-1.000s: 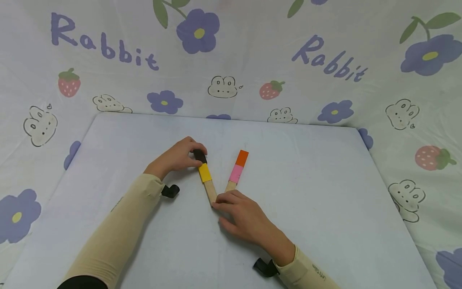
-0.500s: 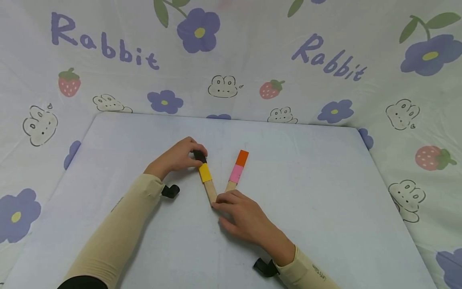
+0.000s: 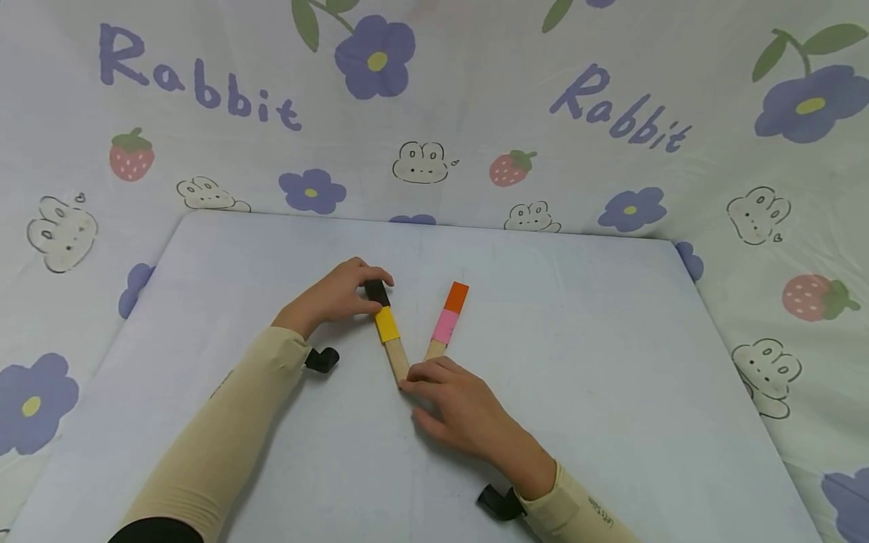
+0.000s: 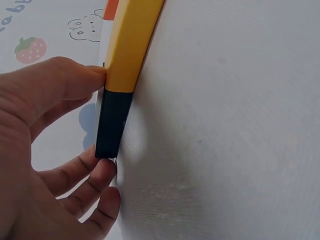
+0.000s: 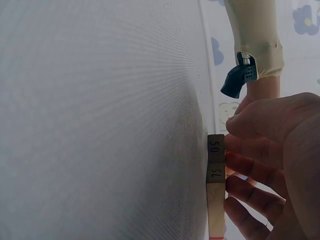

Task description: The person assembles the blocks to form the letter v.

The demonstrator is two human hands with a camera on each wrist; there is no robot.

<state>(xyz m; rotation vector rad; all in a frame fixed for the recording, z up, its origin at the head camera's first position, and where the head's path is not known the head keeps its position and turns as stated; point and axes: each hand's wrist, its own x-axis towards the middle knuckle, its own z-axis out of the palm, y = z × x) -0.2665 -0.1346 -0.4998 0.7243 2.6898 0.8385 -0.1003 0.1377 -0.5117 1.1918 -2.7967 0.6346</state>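
Two slim wooden strips lie on the white surface in a V, their near ends meeting. Black, yellow and bare-wood sections make up the left strip point(image 3: 387, 324); orange, pink and bare-wood ones the right strip point(image 3: 445, 326). My left hand point(image 3: 333, 296) holds the black end point(image 4: 112, 122) of the left strip, thumb at the black-yellow seam and fingertips around the far end. At the point of the V my right hand point(image 3: 465, 415) rests its fairly straight fingers on the strips, thumb apart, hiding part of the join. Dark end faces point(image 5: 216, 159) with printed figures show in the right wrist view.
A white tabletop point(image 3: 611, 377) spreads around the strips. Behind it hangs a cloth point(image 3: 462, 90) printed with rabbits, strawberries and purple flowers. Black wrist cameras stick out from both sleeves, the left camera point(image 3: 322, 360) and the right camera point(image 3: 498, 501), close above the table.
My left fingertips have lifted slightly from the black end, and more of it shows. The right hand and both strips stay almost in place.
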